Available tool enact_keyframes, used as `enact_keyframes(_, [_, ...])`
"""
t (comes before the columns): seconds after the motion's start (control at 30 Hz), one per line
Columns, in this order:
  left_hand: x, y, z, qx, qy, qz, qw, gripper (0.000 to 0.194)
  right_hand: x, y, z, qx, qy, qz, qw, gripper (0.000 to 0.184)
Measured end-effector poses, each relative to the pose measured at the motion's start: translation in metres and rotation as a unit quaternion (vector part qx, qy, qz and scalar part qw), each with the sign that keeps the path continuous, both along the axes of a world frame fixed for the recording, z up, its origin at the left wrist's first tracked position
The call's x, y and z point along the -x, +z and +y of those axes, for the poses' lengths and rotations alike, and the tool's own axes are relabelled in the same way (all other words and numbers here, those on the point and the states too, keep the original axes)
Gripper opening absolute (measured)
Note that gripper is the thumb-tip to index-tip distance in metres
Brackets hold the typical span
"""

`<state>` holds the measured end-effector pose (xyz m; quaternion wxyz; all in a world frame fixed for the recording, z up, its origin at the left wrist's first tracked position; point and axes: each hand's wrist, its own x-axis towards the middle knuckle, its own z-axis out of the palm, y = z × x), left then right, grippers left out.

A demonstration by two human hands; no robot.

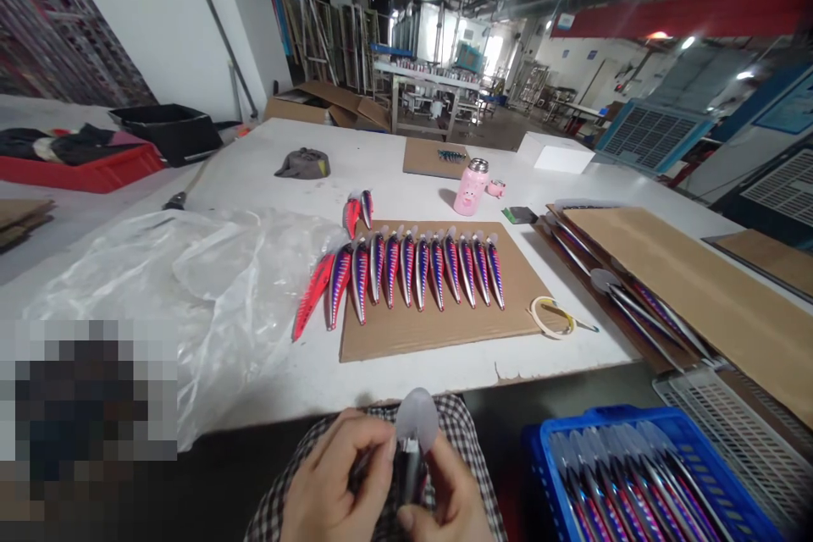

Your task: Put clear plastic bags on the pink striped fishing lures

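Over my lap, a fishing lure (412,467) is held with its clear rounded lip (417,417) pointing up. My right hand (454,495) is closed around the lure's body from the right. From the left, my left hand (346,474) pinches with thumb and forefinger at the base of the lip. Most of the lure's body is hidden by my fingers. Ahead on the table, a row of red, purple and silver lures (422,271) lies across a cardboard sheet (438,334). Two more lures (359,212) sit behind its left end.
A blue basket (539,449) of lures stands at lower right. Lures lie between cardboard sheets (686,288) on the right. Clear plastic sheeting (222,279) covers the table's left. A tape ring (552,318), pink bottle (471,189) and grey cloth (303,163) are also there. A blurred area covers lower left.
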<state>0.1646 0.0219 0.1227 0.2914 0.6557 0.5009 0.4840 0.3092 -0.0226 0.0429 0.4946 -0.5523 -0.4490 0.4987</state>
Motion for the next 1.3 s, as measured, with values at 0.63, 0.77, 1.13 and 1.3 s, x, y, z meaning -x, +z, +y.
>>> enact_keyframes(0.63, [-0.004, 0.000, -0.004, 0.220, 0.031, -0.147, 0.964, 0.010, 0.005, 0.017, 0.003, -0.026, 0.031, -0.055, 0.998, 0.086])
enact_keyframes(0.77, [-0.003, -0.005, -0.006, 0.182, 0.033, -0.110, 0.976, 0.009, 0.006, 0.015, 0.002, -0.030, 0.021, -0.077, 0.996, 0.085])
enact_keyframes(1.13, [0.004, -0.011, -0.005, 0.112, -0.019, -0.022, 0.993, 0.008, 0.002, 0.015, 0.004, -0.124, 0.030, -0.152, 0.980, 0.080])
enact_keyframes(1.3, [0.005, -0.004, -0.005, 0.075, -0.025, 0.004, 0.997, 0.010, 0.002, 0.011, 0.002, -0.125, 0.032, -0.160, 0.979, 0.084])
